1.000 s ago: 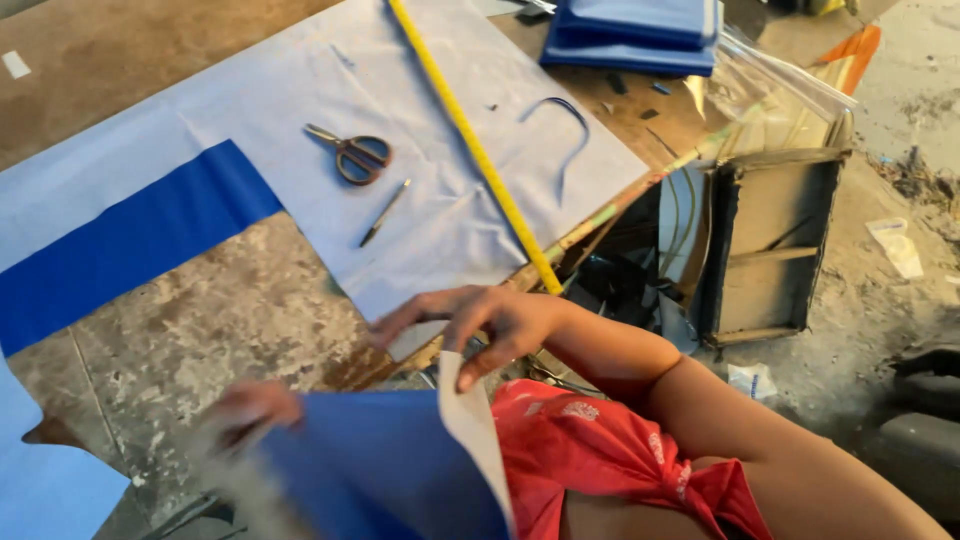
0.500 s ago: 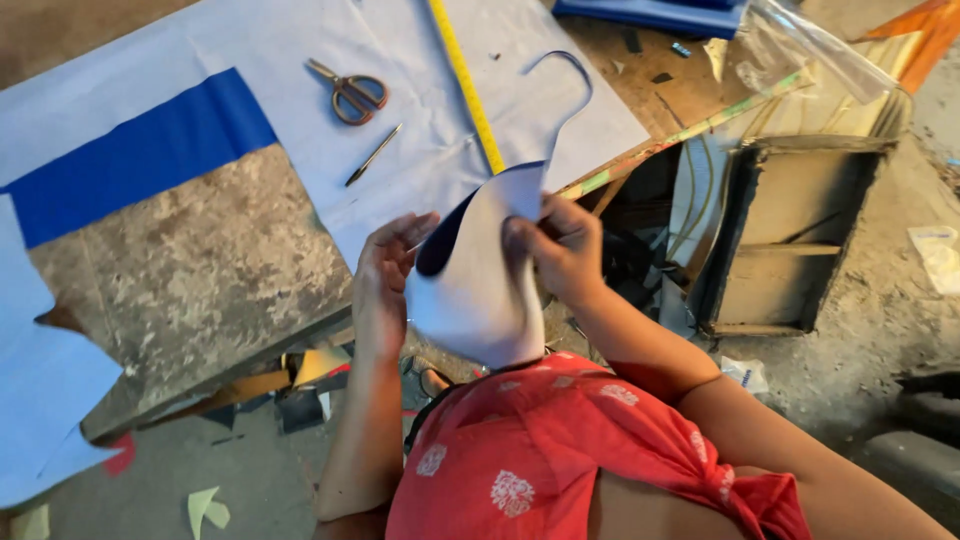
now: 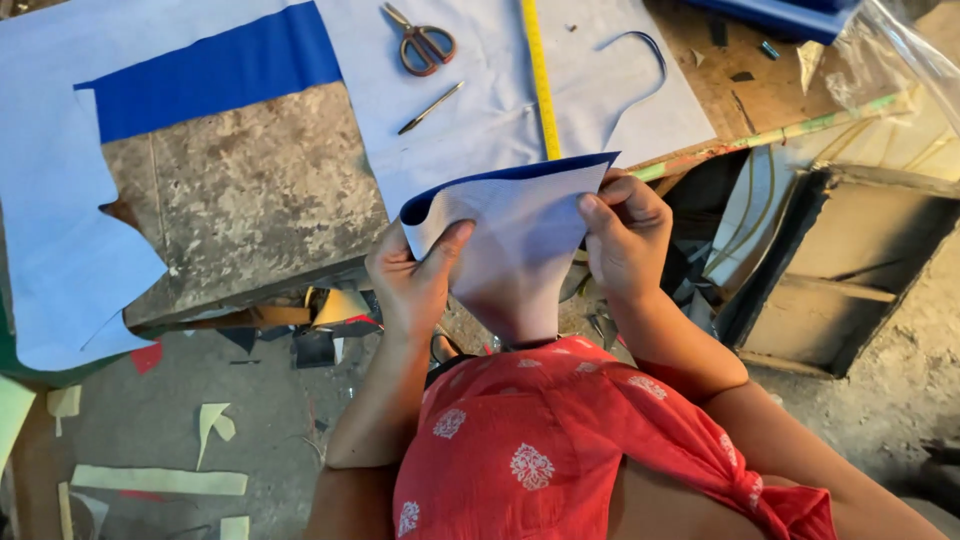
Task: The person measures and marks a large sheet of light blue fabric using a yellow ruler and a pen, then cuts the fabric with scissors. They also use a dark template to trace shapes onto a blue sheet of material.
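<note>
left hand (image 3: 415, 275): pinching left edge of pale-blue fabric piece with dark-blue edge (image 3: 510, 245)
right hand (image 3: 625, 235): gripping right edge
change: fabric now spread wider, flatter than half a second ago

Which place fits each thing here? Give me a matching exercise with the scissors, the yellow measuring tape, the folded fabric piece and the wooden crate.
Things:
1. scissors
2. yellow measuring tape
3. folded fabric piece
4. wooden crate

Places:
A. held between the left hand and right hand
B. on the floor, right of the table
C. lying straight on the pale sheet, right of the scissors
D. on the pale sheet, above the pen

Pairs: 1-D, 2-C, 3-A, 4-B
</note>
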